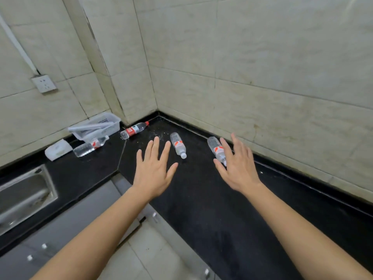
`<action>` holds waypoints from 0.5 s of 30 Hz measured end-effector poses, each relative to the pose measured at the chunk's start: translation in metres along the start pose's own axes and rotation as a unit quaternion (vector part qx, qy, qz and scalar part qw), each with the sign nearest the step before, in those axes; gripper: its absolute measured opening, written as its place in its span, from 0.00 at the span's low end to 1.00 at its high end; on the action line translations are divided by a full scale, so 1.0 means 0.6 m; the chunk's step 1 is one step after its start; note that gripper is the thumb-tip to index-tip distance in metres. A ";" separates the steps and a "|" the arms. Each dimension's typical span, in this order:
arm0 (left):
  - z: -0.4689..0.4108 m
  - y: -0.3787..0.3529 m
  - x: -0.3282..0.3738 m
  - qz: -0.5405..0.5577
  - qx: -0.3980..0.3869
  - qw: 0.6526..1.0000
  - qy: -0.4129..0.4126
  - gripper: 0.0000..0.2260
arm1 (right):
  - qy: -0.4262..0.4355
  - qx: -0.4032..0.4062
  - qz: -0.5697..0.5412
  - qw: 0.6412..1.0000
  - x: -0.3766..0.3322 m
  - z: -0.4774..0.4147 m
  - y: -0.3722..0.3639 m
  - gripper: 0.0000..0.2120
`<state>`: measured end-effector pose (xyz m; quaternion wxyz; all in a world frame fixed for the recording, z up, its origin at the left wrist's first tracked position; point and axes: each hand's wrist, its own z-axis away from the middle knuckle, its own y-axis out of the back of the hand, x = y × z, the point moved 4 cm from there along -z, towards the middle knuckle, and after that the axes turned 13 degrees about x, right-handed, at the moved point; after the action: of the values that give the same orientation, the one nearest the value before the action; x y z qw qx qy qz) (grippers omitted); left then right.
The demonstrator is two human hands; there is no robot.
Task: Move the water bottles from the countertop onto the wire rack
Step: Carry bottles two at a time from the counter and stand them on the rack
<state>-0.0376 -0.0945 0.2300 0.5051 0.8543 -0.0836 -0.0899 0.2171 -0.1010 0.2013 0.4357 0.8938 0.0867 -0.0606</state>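
Several clear water bottles lie on their sides on the black countertop [201, 199]. One with a red label and red cap [134, 129] lies in the far corner. A white-capped one [178, 145] lies just beyond my left hand [154, 168]. Another [216, 149] lies partly behind the fingers of my right hand [237, 166]. One more bottle [89, 146] lies at the left in front of the white basket. Both hands hover over the counter with fingers spread and hold nothing. No wire rack is in view.
A white plastic basket [109, 120] holding a long utensil stands against the left wall. A white packet [58, 149] lies beside it. A steel sink [24, 195] is set in the counter at the far left. Tiled walls close off the corner.
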 end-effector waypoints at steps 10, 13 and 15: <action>-0.195 -0.168 -0.090 -0.009 -0.064 0.996 -0.065 0.34 | -0.088 -0.099 0.012 0.991 0.039 -0.124 -0.201 0.36; -0.232 -0.247 -0.119 -0.026 -0.112 0.989 -0.088 0.36 | -0.132 -0.165 0.013 0.977 0.054 -0.112 -0.272 0.38; -0.256 -0.306 -0.132 -0.039 -0.153 0.981 -0.110 0.37 | -0.179 -0.220 0.024 0.959 0.072 -0.100 -0.318 0.39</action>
<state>-0.0680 0.1415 0.1471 0.6137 0.7545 -0.0903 -0.2143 0.2217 0.0664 0.0837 0.6315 0.7522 -0.0031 -0.1883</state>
